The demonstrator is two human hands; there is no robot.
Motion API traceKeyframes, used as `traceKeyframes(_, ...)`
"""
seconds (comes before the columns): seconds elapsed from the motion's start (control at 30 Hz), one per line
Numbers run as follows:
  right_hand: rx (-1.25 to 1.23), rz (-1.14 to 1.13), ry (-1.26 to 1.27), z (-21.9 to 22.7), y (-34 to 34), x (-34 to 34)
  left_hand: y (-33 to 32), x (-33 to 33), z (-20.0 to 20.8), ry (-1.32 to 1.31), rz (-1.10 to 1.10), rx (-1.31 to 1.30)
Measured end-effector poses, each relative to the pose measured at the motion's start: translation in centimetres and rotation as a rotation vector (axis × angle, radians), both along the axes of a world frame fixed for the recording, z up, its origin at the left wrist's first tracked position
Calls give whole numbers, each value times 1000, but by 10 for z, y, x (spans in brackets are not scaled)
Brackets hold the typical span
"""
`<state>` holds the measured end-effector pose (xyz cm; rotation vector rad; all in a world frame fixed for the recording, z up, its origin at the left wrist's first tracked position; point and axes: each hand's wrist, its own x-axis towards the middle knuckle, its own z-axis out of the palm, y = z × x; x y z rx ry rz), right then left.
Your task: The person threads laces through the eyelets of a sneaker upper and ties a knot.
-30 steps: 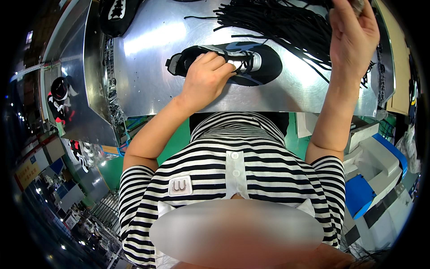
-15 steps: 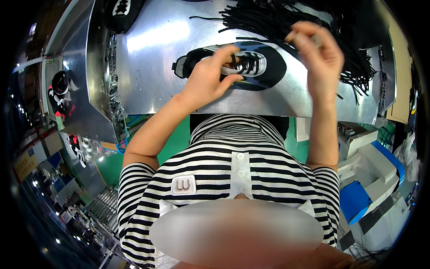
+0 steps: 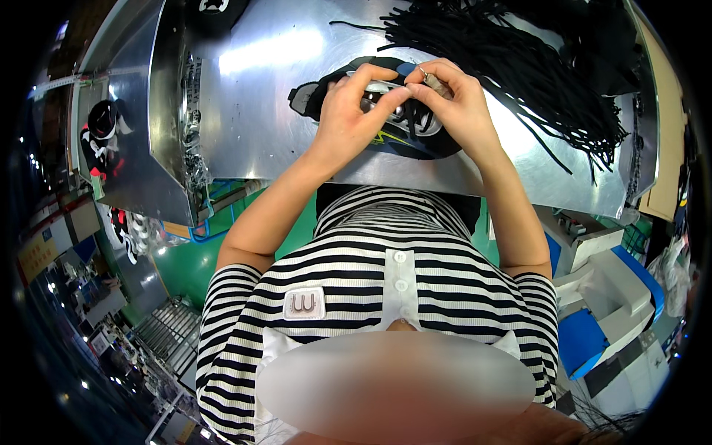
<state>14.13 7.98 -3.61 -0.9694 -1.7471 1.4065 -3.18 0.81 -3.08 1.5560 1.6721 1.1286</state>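
A black and dark-blue sneaker (image 3: 400,146) with a grey lacing panel and a yellow mark lies on its side of the metal table, toe to the right. My left hand (image 3: 352,111) is closed at the shoe's opening, its thumb reaching over the lacing panel. Close above the toe end, my right hand (image 3: 461,111) holds a small hook tool (image 3: 437,87) with a tan grip and thin metal tip. Both thumb tips meet over the black shoelace (image 3: 411,121), part of which they hide. Whether either thumb pinches the lace cannot be made out.
A large bundle of black laces (image 3: 512,74) spreads over the table's right side. Another dark shoe (image 3: 211,22) stands at the far left. The metal table (image 3: 252,126) has a raised left edge. Blue and white boxes (image 3: 593,326) are at the lower right.
My right hand has come left and down from above the lace bundle to the shoe, tool in hand. My left fingers have drawn closer together, and the shoe is slightly tilted.
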Motion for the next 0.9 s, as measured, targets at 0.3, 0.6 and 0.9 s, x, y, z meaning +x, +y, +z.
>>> traceKeyframes(0.3,-105,-20,-96,15,-13,5,-7,4,2,230,37,84)
traceKeyframes(0.6,265,70,-474,33,-30,17,-9,4,2,270,52,65)
traceKeyframes(0.9,401,115,-409,27,-20,17,-11,6,5,220,20,56)
